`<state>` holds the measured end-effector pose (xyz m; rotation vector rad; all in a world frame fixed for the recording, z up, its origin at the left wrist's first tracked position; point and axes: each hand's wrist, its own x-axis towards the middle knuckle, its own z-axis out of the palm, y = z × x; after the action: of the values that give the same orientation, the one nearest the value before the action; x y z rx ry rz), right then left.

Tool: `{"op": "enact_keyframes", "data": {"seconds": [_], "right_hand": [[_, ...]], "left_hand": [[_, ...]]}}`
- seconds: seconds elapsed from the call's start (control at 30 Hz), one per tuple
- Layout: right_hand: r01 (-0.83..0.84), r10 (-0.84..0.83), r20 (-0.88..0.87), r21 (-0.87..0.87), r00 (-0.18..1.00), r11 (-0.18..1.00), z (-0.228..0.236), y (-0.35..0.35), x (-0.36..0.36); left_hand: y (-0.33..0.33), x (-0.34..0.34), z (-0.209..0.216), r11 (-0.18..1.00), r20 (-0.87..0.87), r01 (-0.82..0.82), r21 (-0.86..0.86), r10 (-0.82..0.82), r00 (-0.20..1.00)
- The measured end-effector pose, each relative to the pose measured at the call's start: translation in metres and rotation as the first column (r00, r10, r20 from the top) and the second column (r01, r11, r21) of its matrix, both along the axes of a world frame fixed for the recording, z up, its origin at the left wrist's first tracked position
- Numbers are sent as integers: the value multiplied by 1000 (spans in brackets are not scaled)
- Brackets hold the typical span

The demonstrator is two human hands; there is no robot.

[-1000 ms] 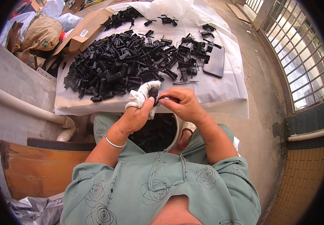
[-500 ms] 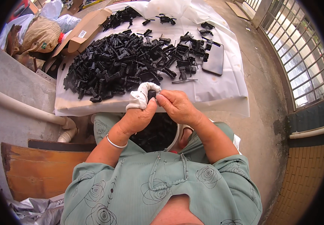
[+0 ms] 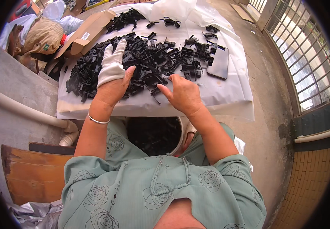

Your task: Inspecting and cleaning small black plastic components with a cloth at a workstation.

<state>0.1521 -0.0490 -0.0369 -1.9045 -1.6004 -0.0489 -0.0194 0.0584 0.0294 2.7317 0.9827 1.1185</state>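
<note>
Holding right grip [image 3: 184, 93] wide, just right of black plastic part [image 3: 154, 91] with thin rod slanting near-right, and holding left grip [image 3: 113, 78], also wide, farther off over white-sheeted counter [image 3: 222, 95].

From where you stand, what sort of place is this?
Probably a makeshift workshop: black parts heaped on a sheet-covered table, a round tub of dark pieces below, stuffed bags nearby.

One left hand [image 3: 115, 82] wearing one white glove [image 3: 110, 70], one right hand [image 3: 183, 93], one dark device [image 3: 218, 63] right of it, one bucket [image 3: 182, 133] below both, uncountable black parts [image 3: 145, 53] around the left.
</note>
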Motion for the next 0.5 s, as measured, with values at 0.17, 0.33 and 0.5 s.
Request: {"op": "enact_keyframes", "data": {"seconds": [0.17,0.33,0.5], "right_hand": [[-49,52,-45,75,998,996,-8,9,1],[-303,344,-207,206,916,930,8,-10,16],[-369,409,-244,196,879,909,-2,-10,20]], "left_hand": [[-19,1,-16,986,29,167,-1,-167,986],[-35,11,-21,882,117,457,-117,-445,888],[-32,18,-26,795,45,512,-325,-528,848]]}}
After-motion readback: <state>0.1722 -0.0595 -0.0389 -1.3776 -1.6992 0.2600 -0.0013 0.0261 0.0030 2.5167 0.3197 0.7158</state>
